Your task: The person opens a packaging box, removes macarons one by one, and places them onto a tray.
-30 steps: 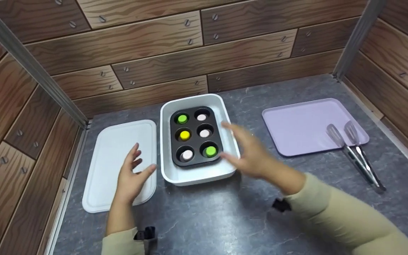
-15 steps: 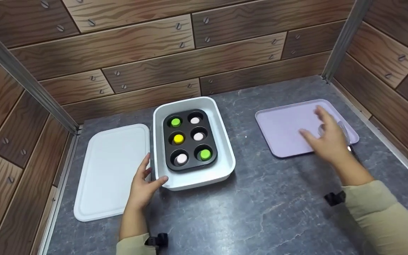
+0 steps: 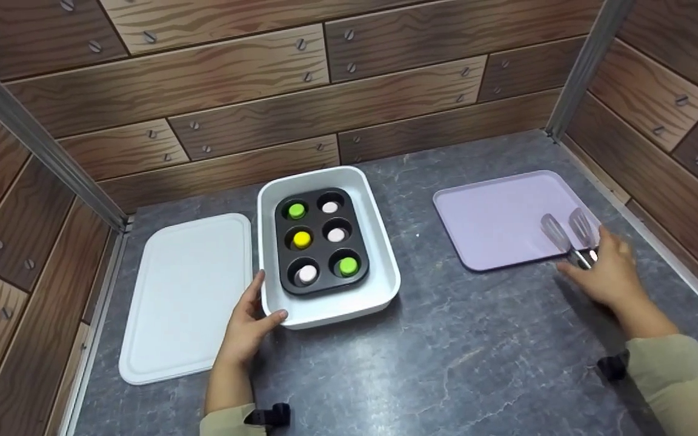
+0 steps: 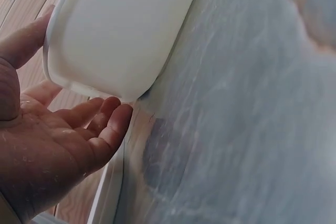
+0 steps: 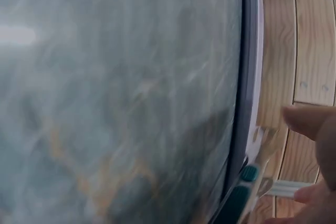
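A white rectangular box (image 3: 388, 260) stands mid-table. In it lies a dark muffin tin (image 3: 323, 257), with one small green, yellow or pale round piece in each cup. My left hand (image 3: 246, 333) holds the box's near left corner, thumb at the front, other fingers along the left side; the left wrist view shows this hand (image 4: 68, 124) by the box's wall (image 4: 115, 35). Over to the right, my right hand (image 3: 612, 275) is spread above the handles of metal tongs (image 3: 555, 231) with slotted heads. In the right wrist view, the fingers are apart from the tongs' teal grip (image 5: 233, 203).
A lilac tray (image 3: 488, 218) lies at the right, with the tongs' heads over its near right part. A white lid-like board (image 3: 188, 290) lies flat at the left, close beside the box. Wood-patterned walls (image 3: 252, 79) enclose the grey tabletop (image 3: 409, 369).
My right hand has moved away from the box, across to the tongs at the right. My left hand has come from over the white board to the box's corner. The camera view has shifted slightly.
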The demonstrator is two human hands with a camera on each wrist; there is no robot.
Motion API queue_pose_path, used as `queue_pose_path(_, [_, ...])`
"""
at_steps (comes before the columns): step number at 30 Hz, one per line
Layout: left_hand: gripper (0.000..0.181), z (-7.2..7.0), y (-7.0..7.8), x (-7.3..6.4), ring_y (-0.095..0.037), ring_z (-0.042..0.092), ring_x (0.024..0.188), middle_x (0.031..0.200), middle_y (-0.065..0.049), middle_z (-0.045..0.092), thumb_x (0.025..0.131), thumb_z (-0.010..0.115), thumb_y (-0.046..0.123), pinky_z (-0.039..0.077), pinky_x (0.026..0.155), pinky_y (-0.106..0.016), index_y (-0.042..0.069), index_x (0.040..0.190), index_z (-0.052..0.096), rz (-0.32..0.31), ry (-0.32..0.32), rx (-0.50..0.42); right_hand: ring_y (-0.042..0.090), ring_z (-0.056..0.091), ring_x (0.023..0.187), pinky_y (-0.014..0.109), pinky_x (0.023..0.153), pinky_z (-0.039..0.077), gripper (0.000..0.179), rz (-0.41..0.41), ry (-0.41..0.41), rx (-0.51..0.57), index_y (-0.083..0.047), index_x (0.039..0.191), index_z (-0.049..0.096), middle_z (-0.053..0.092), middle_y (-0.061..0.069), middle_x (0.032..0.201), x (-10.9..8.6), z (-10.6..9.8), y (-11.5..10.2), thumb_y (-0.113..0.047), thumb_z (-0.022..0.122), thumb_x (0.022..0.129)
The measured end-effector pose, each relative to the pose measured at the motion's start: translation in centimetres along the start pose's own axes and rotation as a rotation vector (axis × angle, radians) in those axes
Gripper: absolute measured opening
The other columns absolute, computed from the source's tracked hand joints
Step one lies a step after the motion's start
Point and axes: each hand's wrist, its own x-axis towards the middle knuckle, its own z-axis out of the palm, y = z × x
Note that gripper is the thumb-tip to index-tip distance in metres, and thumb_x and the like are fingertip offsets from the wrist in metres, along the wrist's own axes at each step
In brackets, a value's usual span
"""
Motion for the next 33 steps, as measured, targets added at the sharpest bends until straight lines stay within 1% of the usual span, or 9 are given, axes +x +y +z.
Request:
queue_pose_path(3, [0.094,-0.2,-0.1,0.0,-0.045,0.033,0.153,0.167,-0.030,0.031,0.088,0.076,-0.008,0.039,0.118,-0.040,0.001,0.167,0.025,-0.006,-0.020,-0.027,0.077,0.020,0.133,0.083,0.107,0.024,0.115,0.031,-0.082,-0.026,0.020,0.157,0.003,0.017,0.061,0.144,-0.2,-0.1,0.8,-0.025,0.083,0.088])
queue_pose_path(7, [0.094,-0.4,-0.4,0.0,-0.041,0.024,0.157,0.171,-0.026,0.023,0.089,0.075,-0.009,0.029,0.123,-0.044,0.002,0.167,0.024,-0.004,-0.041,-0.060,0.078,0.026,0.129,0.082,0.105,0.026,0.111,0.041,-0.110,-0.035,0.025,0.154,0.002,0.021,0.063,0.139,-0.3,-0.1,1.5,-0.019,0.081,0.088])
queue_pose_path(9, [0.094,-0.5,-0.5,0.0,-0.040,0.023,0.158,0.171,-0.026,0.023,0.090,0.075,-0.009,0.028,0.124,-0.044,0.002,0.168,0.023,0.002,-0.047,-0.071,0.077,0.031,0.125,0.082,0.103,0.029,0.105,0.034,-0.102,-0.050,0.027,0.152,0.007,0.026,0.063,0.136,-0.2,-0.2,1.7,-0.015,0.079,0.089])
queue_pose_path(11, [0.095,-0.5,-0.6,0.0,-0.040,0.023,0.158,0.171,-0.026,0.024,0.090,0.074,-0.010,0.028,0.124,-0.043,0.003,0.168,0.022,0.006,-0.051,-0.074,0.076,0.039,0.119,0.080,0.098,0.034,0.093,0.016,-0.078,-0.066,0.028,0.148,0.019,0.035,0.061,0.130,0.0,-0.2,1.9,-0.013,0.077,0.089])
queue_pose_path(14, [0.095,-0.6,-0.8,0.1,-0.039,0.022,0.158,0.169,-0.027,0.028,0.090,0.074,-0.010,0.025,0.125,-0.042,0.004,0.168,0.022,0.022,-0.054,-0.074,0.072,0.048,0.108,0.077,0.088,0.039,0.075,-0.007,-0.042,-0.104,0.025,0.139,0.035,0.048,0.055,0.120,0.2,-0.2,2.2,-0.014,0.076,0.089])
queue_pose_path(16, [0.094,-0.6,-1.0,0.2,-0.038,0.022,0.159,0.168,-0.027,0.030,0.091,0.074,-0.010,0.025,0.125,-0.040,0.004,0.168,0.022,0.032,-0.055,-0.076,0.071,0.051,0.104,0.075,0.084,0.040,0.067,-0.026,-0.027,-0.114,0.021,0.134,0.041,0.052,0.052,0.115,0.3,-0.1,2.3,-0.013,0.076,0.089])
queue_pose_path(22, [0.094,-0.9,-1.6,0.1,-0.039,0.020,0.159,0.168,-0.027,0.029,0.092,0.074,-0.010,0.032,0.117,-0.022,0.004,0.168,0.021,0.049,-0.072,-0.104,0.071,0.050,0.108,0.076,0.089,0.041,0.068,-0.040,-0.052,-0.128,0.023,0.140,0.038,0.048,0.055,0.121,0.1,-0.1,2.6,-0.010,0.072,0.090])
queue_pose_path(28, [0.095,-1.0,-2.1,-0.1,-0.039,0.013,0.160,0.171,-0.026,0.023,0.092,0.075,-0.008,0.031,0.114,-0.017,0.003,0.168,0.020,0.039,-0.085,-0.107,0.071,0.052,0.108,0.077,0.087,0.042,0.065,-0.030,-0.101,-0.127,0.018,0.144,0.038,0.050,0.053,0.124,-0.5,-0.2,2.8,-0.008,0.069,0.093])
queue_pose_path(33, [0.095,-0.9,-2.0,0.3,-0.038,0.010,0.161,0.173,-0.024,0.018,0.092,0.075,-0.007,0.029,0.114,-0.014,0.003,0.168,0.019,0.051,-0.096,-0.114,0.072,0.051,0.111,0.078,0.087,0.042,0.059,-0.026,-0.092,-0.102,0.013,0.148,0.040,0.050,0.051,0.129,-0.7,-0.3,2.2,-0.012,0.064,0.100])
